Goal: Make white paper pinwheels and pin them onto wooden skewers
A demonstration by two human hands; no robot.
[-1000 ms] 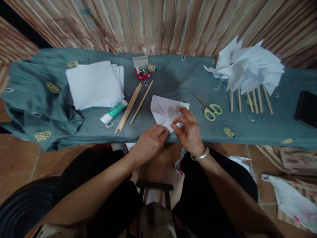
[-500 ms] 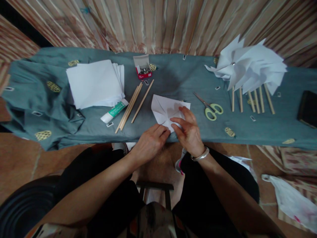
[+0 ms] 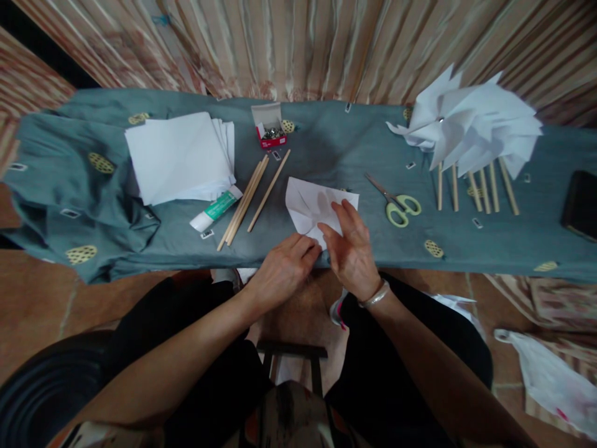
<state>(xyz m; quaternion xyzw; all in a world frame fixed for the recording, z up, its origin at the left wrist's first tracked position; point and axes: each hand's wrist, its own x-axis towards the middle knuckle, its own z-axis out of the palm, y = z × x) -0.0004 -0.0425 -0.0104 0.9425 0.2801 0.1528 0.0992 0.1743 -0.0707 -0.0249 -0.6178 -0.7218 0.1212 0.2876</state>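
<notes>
Head view: creased paper (image 3: 303,202); slim wooden sticks (image 3: 247,199).

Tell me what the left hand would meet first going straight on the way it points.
Most likely the right hand, just ahead of the left hand and over the white paper; its height above the sheet is hard to judge.

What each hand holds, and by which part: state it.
The left hand has the white paper at its near edge, pinched or merely pressed, I cannot tell. The right hand, open over the paper's right side, shows no clear grip.
</notes>
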